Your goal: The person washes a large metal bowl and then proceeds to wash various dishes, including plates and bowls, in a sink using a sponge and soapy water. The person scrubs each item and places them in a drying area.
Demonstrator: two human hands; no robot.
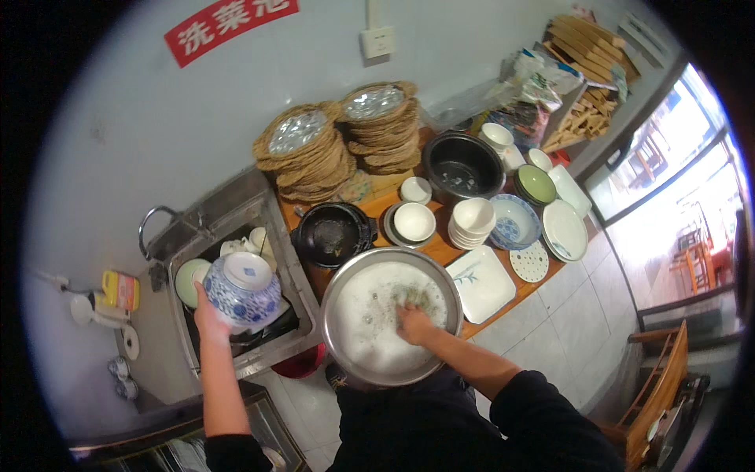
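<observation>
My left hand (210,318) grips a blue-and-white porcelain bowl (245,289) by its side. The bowl is turned bottom up above a metal sink (307,330), where a pale green dish (187,283) and several white cups or bowls (259,239) sit. Suds fill a wide stainless steel basin (331,330) in front of my body. Into these dips my right hand (414,324), its fingertips partly hidden by foam. Just beyond them lies a blurred greenish patch (422,298), perhaps a scouring pad; whether my fingers hold it is unclear.
Right of the sink, a wooden counter (377,197) bears black pots (333,236), stacked white bowls (473,218), a rectangular plate (482,283) and a blue-patterned bowl (513,221). Woven mats or baskets (307,159) are piled against the wall. A curved faucet (154,221) rises behind the sink.
</observation>
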